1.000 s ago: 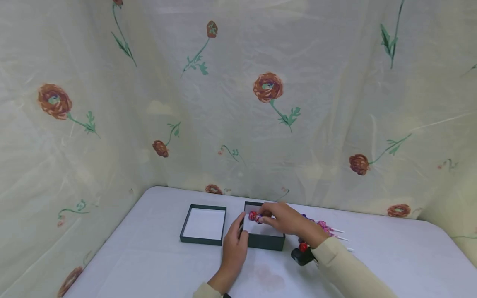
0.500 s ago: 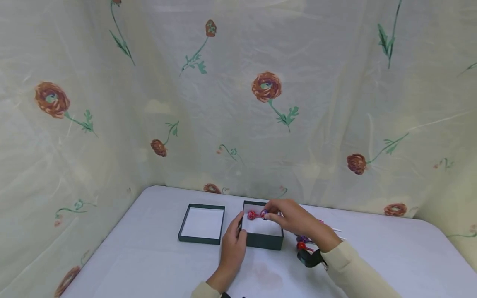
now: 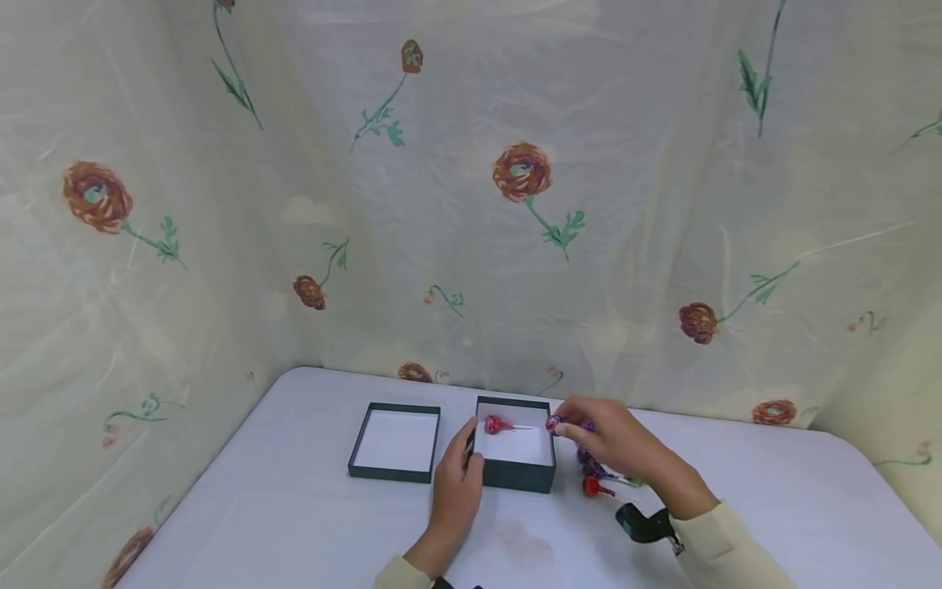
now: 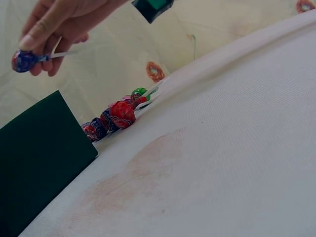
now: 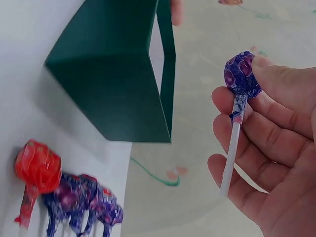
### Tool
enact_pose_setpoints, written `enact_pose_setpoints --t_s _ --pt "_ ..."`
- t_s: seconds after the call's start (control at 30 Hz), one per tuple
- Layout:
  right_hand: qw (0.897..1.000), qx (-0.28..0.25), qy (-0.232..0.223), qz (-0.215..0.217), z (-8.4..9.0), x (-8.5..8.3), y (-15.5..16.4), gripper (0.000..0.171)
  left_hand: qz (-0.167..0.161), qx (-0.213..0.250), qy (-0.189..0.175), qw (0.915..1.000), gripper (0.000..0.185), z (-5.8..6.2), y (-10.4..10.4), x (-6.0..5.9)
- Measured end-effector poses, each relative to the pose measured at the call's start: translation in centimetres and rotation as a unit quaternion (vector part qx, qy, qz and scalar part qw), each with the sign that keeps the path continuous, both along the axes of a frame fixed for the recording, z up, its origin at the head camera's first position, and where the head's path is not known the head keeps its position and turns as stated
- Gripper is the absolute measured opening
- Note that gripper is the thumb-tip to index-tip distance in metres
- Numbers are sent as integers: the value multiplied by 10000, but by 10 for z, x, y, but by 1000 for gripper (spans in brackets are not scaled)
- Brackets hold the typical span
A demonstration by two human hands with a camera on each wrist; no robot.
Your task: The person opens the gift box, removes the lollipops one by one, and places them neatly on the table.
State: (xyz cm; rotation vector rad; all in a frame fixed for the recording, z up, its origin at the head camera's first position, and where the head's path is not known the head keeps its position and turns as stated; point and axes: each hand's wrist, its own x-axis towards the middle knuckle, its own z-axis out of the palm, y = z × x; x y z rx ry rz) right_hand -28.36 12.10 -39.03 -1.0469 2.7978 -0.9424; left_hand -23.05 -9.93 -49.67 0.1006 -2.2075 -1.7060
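My right hand [image 3: 607, 433] pinches a purple-wrapped lollipop [image 5: 242, 76] by its head, between thumb and forefinger. Its white stick lies across the other fingers. In the head view this hand is at the right rim of a dark green box [image 3: 515, 476] with a white inside. One red lollipop [image 3: 493, 424] lies in the box, its stick pointing right. My left hand [image 3: 455, 484] grips the box at its left wall, fingers along the side and thumb near the front corner.
Left of the box lies a shallow green-rimmed lid [image 3: 393, 474], white inside up. On the white table right of the box are several lollipops, among them a red one [image 5: 37, 165] and purple ones [image 5: 74, 195]. A floral curtain [image 3: 471, 204] stands behind the table.
My right hand has moved right, from over the inside of the box to its right rim, carrying the purple lollipop. The red lollipop stays in the box. My left hand keeps its place.
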Motion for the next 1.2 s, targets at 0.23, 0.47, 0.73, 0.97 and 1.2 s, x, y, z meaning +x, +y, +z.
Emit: enact_pose_setpoints --t_s 0.23,0.47,0.73,0.97,1.2 --pt "9993 -81 132 -347 -1 9 16 16 -19 54 -46 10000 50 1 -1 0" --pt "9955 -166 706 -614 -5 17 35 17 24 35 -87 10000 50 0 1 0" --pt "9922 -130 854 -895 -8 25 53 17 24 78 -76 9999 51 0 0 0" --pt "9908 43 861 -1044 -10 30 67 16 43 93 -37 9999 51 -1 1 0" --pt "9924 53 592 -1081 -13 29 76 19 56 105 -30 9999 51 -1 1 -1"
